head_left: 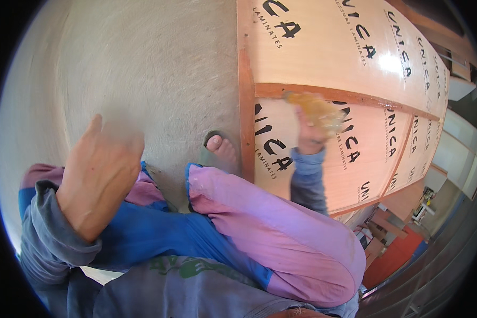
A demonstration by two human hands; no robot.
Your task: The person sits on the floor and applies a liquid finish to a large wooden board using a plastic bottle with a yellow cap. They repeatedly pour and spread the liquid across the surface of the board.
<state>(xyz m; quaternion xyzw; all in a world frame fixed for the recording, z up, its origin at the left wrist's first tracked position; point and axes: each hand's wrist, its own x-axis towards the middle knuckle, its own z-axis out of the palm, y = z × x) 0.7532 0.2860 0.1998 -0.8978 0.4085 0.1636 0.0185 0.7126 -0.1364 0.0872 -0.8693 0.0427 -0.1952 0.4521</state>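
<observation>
My right hand (308,140), smeared by motion, is closed around a yellowish, see-through bottle (320,112), which looks like a squeeze bottle. Its narrow end points left, by a reddish-brown wooden strip (344,95) of a framed panel. Under this hand lies the panel's pale, film-like sheet (328,180), printed with dark lettering. On the other side, my left hand (98,175) hovers over the grey floor, its back toward me. The thumb stands out, but the fingers are too blurred to read, and nothing shows in them.
Smooth grey concrete floor (143,58) spreads ahead and to the left. The panel's long wooden edge (246,106) runs beside my sandalled foot (222,151). My bent knee in pink-and-blue trousers (281,222) is close to the panel. Boards and a red surface (395,259) are at the far right.
</observation>
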